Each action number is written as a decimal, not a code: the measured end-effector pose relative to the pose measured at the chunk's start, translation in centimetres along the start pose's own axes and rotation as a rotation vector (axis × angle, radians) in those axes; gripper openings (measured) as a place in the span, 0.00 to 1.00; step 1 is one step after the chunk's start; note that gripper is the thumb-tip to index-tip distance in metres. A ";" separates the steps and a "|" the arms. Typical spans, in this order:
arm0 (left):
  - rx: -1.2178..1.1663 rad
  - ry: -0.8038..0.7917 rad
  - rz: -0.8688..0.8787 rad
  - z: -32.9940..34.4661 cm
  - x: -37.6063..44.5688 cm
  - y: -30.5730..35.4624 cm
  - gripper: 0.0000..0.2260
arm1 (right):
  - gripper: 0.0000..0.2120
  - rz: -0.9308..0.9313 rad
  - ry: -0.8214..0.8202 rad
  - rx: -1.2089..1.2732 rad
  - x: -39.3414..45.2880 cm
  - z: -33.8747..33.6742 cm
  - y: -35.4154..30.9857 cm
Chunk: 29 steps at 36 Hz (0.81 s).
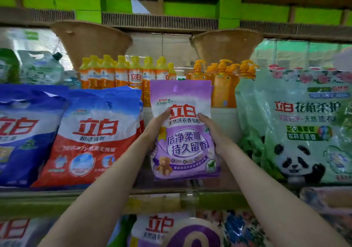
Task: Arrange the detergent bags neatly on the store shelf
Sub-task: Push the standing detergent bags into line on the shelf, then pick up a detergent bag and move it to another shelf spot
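A purple detergent bag (183,132) stands upright in a gap on the shelf (95,191). My left hand (155,125) grips its left edge, thumb on the front. At its right edge my right hand (213,132) grips it the same way. Left of the gap lean a red-and-blue detergent bag (93,138) and a blue detergent bag (22,132). A green panda detergent bag (297,132) stands to the right of the gap.
Yellow-capped orange bottles (122,73) and orange pump bottles (224,79) fill the back of the shelf. Clear refill pouches (40,67) sit at the back left. Cardboard flaps (91,39) hang from the shelf above. More detergent bags (163,229) lie on the shelf below.
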<state>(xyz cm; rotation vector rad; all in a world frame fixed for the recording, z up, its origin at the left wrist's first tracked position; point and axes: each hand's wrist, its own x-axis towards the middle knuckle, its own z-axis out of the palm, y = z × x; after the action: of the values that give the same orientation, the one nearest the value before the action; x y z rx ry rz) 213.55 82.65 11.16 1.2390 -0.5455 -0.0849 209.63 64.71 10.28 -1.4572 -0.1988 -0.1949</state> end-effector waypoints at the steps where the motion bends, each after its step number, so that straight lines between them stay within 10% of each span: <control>1: -0.003 0.024 0.025 -0.5 0.0 0.1 0.15 | 0.19 -0.008 0.005 -0.009 0.0 0.6 0.1; 7: 0.477 0.323 0.239 -1.3 -0.2 0.7 0.22 | 0.36 -0.055 0.222 -0.368 1.1 0.6 0.7; 13: 1.073 0.660 0.602 1.6 -1.8 2.8 0.32 | 0.26 -0.154 0.394 -0.970 -0.9 1.4 -1.6; 22: 1.402 0.540 0.820 4.3 -2.4 1.8 0.37 | 0.17 -0.220 0.561 -1.148 -4.2 -0.6 -3.7; 29: 1.257 0.010 0.598 8.7 -4.2 0.7 0.15 | 0.12 -0.258 0.663 -1.114 -8.8 -3.5 -4.7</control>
<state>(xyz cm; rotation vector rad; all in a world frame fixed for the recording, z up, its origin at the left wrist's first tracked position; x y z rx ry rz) 205.90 76.74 12.20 2.2044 -0.9953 0.8942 199.95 60.81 12.22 -2.3532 0.3316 -1.1113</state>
